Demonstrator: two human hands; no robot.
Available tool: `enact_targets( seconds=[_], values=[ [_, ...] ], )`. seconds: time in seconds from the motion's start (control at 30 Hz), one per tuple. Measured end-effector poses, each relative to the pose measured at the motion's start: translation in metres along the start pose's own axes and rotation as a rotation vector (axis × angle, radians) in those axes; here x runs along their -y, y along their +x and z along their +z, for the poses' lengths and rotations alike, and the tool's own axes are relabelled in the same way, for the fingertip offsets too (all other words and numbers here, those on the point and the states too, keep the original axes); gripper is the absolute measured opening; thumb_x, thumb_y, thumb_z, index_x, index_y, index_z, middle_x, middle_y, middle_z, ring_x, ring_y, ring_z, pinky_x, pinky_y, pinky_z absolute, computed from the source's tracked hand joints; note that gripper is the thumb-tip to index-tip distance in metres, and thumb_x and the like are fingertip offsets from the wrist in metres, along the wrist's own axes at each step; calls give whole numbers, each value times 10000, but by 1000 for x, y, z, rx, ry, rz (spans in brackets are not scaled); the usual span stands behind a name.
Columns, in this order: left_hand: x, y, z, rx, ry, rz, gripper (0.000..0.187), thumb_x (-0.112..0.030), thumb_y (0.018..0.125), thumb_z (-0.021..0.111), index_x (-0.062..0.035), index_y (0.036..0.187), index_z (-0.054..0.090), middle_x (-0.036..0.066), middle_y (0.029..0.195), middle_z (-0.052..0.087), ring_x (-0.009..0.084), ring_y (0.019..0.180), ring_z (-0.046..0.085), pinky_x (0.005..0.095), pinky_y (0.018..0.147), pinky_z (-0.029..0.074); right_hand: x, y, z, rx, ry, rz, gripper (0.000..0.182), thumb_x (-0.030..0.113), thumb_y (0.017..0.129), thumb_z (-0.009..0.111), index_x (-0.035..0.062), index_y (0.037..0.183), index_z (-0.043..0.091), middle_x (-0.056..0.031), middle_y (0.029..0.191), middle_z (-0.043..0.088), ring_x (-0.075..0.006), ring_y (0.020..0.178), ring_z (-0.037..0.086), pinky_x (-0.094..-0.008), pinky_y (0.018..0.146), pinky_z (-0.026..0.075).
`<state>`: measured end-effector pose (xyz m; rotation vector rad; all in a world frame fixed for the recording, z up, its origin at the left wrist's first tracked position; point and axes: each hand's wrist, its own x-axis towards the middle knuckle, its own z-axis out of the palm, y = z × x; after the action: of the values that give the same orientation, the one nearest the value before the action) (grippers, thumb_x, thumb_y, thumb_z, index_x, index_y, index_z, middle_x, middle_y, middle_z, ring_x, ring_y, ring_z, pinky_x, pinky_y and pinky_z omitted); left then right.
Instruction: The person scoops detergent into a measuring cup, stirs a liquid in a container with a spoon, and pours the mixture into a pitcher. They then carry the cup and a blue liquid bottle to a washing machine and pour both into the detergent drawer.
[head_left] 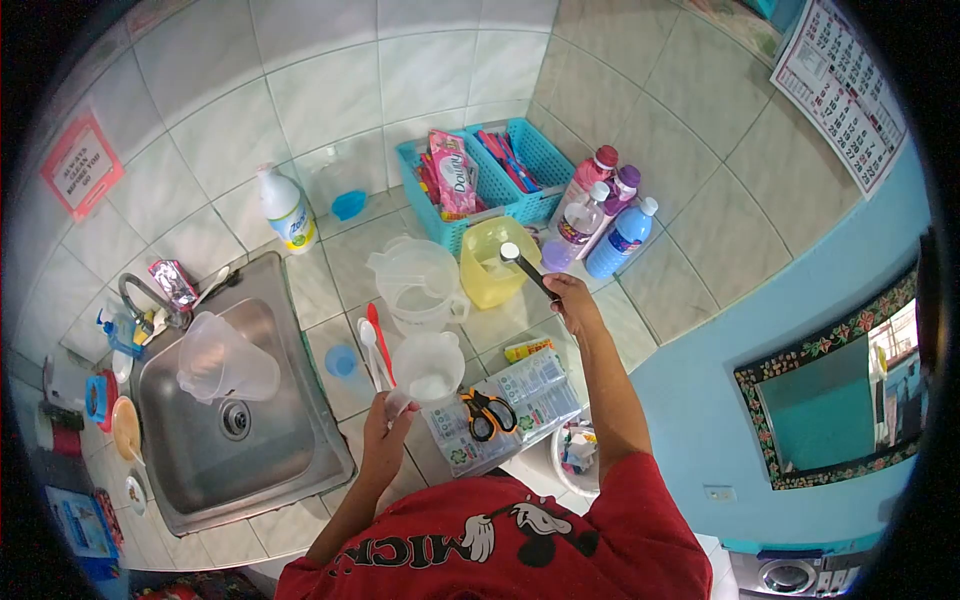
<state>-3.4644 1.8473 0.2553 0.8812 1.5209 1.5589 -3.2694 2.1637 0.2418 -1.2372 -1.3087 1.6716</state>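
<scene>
In my right hand [570,300] is a black measuring spoon [530,272], its bowl heaped with white powder. The spoon is above the rim of a yellow translucent tub [490,285], which has white powder inside. My left hand [384,430] pinches what looks like the handle of a small clear plastic cup [430,365], which stands on the tiles. Behind that cup is a larger clear pitcher [415,285]. A white spoon [368,335] and a red spoon [376,325] lie beside the cup. Orange-and-black scissors [488,415] rest on flattened printed packaging [545,385].
To the left is a steel sink [290,440] holding a clear plastic pitcher [225,360]. Blue baskets [535,150] and several bottles [620,240] stand at the back. A white bleach bottle [287,210] is near the wall. A small blue cup [341,361] sits by the sink.
</scene>
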Motion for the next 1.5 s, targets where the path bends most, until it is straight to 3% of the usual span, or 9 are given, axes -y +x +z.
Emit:
enact_targets(
  seconds=[0.37, 0.67, 0.9, 1.0, 1.03, 1.1, 1.23, 1.37, 1.5],
  values=[
    [1, 2, 3, -6, 0, 5, 165, -44, 851, 492, -7, 1011, 476, 73, 927, 563, 144, 901, 523, 272, 813, 386, 3, 0, -1, -2, -18, 3, 133, 171, 817, 609, 59, 888, 622, 35, 670, 516, -64, 542, 421, -194, 460, 338],
    [-6, 9, 5, -23, 9, 16, 208, -130, 881, 487, -24, 1056, 455, 52, 948, 541, 138, 928, 491, 282, 847, 368, 40, -53, 29, 174, 78, -16, 114, 146, 822, 607, 55, 889, 617, 44, 682, 517, -44, 553, 412, -181, 471, 332],
    [-17, 13, 5, -6, -16, 27, 208, -120, 879, 479, -25, 1062, 450, 53, 962, 542, 126, 924, 481, 266, 840, 357, 68, -121, 65, 277, -220, -150, 123, 114, 806, 606, 32, 898, 619, 12, 734, 542, -74, 590, 440, -222, 524, 345],
    [-20, 13, 5, -12, -36, 28, 215, -115, 877, 477, -29, 1072, 446, 52, 965, 543, 123, 922, 480, 260, 835, 356, 66, -136, 78, 218, -840, -1013, 157, 85, 752, 592, 22, 895, 607, -80, 783, 529, -198, 717, 523, -285, 600, 424],
    [-20, 13, 4, -13, -39, 34, 221, -113, 877, 478, -31, 1079, 445, 51, 967, 545, 122, 922, 480, 257, 833, 356, 64, -140, 80, 224, -839, -1011, 157, 85, 752, 592, 22, 895, 607, -80, 783, 529, -198, 717, 523, -285, 600, 424],
    [-19, 12, 1, -17, -6, 3, 225, -112, 879, 479, -31, 1085, 443, 54, 972, 547, 123, 928, 482, 258, 836, 357, 66, -149, 83, 232, -1196, -1360, 241, 81, 685, 590, 38, 922, 600, -64, 833, 536, -200, 760, 527, -301, 605, 434],
    [-13, 11, 0, -25, 26, 30, 355, -35, 851, 506, 27, 1181, 392, 124, 1031, 565, 167, 977, 558, 262, 812, 405, 62, -156, 86, 199, -1323, -1513, 303, 82, 637, 588, 50, 938, 592, -61, 861, 545, -198, 770, 534, -312, 617, 441],
    [-14, 9, -3, -23, 16, 54, 334, -31, 847, 502, 25, 1160, 399, 124, 1013, 564, 167, 971, 559, 270, 805, 405, 56, -142, 82, 194, -1140, -1428, 239, 64, 666, 608, 50, 905, 602, -64, 829, 547, -211, 755, 535, -310, 620, 433],
    [-5, -4, -17, -53, 69, 25, 293, -3, 824, 497, 1, 1108, 425, 110, 976, 560, 179, 947, 539, 282, 821, 391, 55, -107, 74, -47, -638, -879, 55, 42, 791, 578, 4, 828, 595, -95, 763, 555, -191, 708, 522, -296, 648, 411]
  ],
)
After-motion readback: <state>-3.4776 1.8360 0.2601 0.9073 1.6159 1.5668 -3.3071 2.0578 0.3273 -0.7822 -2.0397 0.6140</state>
